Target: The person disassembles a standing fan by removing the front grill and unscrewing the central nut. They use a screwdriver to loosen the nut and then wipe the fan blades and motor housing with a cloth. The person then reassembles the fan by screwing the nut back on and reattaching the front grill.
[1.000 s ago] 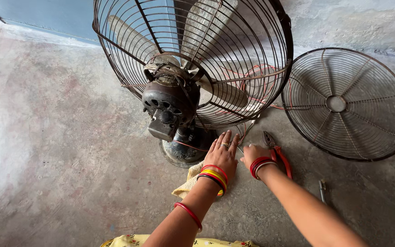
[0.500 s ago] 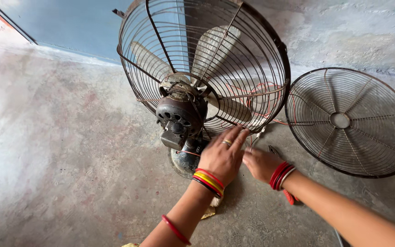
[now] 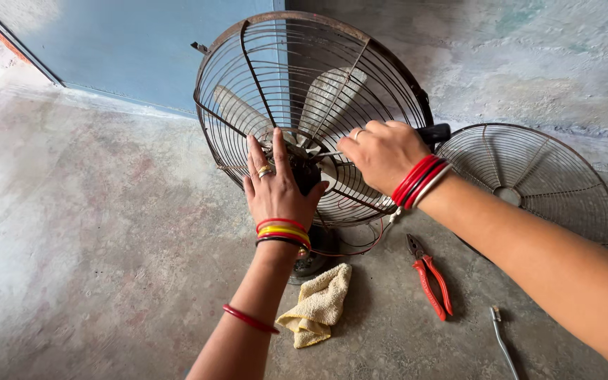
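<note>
Your left hand (image 3: pixel 276 188) lies flat and open against the back of the fan (image 3: pixel 311 119), fingers spread over the dark motor housing at the middle of the rusty wire cage; it grips nothing. Your right hand (image 3: pixel 383 153) is curled shut around a screwdriver (image 3: pixel 436 132), its black handle sticking out past your knuckles and the thin shaft pointing in toward the motor. The fan stands upright on the concrete floor (image 3: pixel 107 267), in front of a blue wall. A loose front grille (image 3: pixel 529 179) leans just beside it. Red-handled pliers (image 3: pixel 431 278) and a yellow cloth (image 3: pixel 318 306) lie on the floor near the base.
</note>
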